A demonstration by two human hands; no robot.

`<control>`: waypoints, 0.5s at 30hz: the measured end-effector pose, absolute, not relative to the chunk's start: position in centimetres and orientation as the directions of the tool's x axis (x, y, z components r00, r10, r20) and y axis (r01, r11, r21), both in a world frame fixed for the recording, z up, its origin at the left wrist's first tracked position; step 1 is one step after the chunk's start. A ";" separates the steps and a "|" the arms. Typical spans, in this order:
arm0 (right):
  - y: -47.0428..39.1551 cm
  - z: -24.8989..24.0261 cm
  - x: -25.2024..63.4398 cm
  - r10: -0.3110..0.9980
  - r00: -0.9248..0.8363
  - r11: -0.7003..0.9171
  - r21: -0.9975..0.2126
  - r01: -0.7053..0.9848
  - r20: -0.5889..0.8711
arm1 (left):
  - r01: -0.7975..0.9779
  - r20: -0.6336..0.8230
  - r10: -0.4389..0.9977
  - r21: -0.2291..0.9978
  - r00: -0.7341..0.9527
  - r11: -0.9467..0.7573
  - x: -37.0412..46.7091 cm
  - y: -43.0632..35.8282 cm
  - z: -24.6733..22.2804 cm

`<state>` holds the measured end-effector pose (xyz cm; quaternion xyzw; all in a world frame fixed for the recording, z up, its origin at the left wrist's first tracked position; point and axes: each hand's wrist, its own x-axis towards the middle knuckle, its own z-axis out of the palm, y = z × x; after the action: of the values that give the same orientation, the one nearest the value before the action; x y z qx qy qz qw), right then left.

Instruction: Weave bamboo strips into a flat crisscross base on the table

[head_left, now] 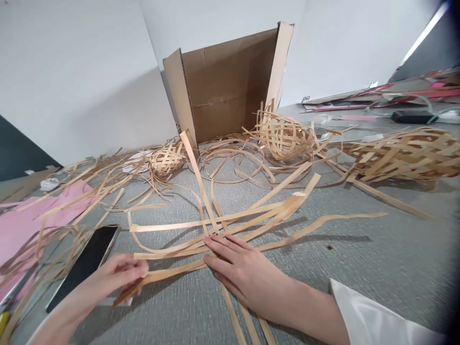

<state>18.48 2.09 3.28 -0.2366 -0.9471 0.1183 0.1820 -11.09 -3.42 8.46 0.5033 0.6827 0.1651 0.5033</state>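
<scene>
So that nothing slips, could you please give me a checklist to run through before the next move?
1. Right hand resting on the crossed, flat, tan wood-like strips: ok.
2. Left hand gripping a long, flat, tan strip: ok.
3. Whole crossing in view: not ok, fingers cover part.
4. Black rectangular phone free of left wrist: cannot tell.
5. Tan open-weave piece at far right apart from both hands: ok.

Cardboard piece point(230, 81) with side flaps, upright at back of grey desk point(377, 268), before white panels point(341, 52); pink sheets point(16, 223) at left; dark phone point(86, 261) lying near them; yellow-handled tool point(4, 319) at left edge; black oblong device point(413, 117) far right
</scene>
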 end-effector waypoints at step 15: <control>2.0 3.4 18.6 0.495 -0.815 0.860 -0.302 0.411 0.301 | 0.597 -0.520 0.837 0.620 -0.172 0.508 -11.1 -3.2 7.8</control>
<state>18.64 2.00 3.41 -0.2393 -0.9460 0.1124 0.1875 -11.08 -3.16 7.77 0.4761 0.7529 0.1382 0.4328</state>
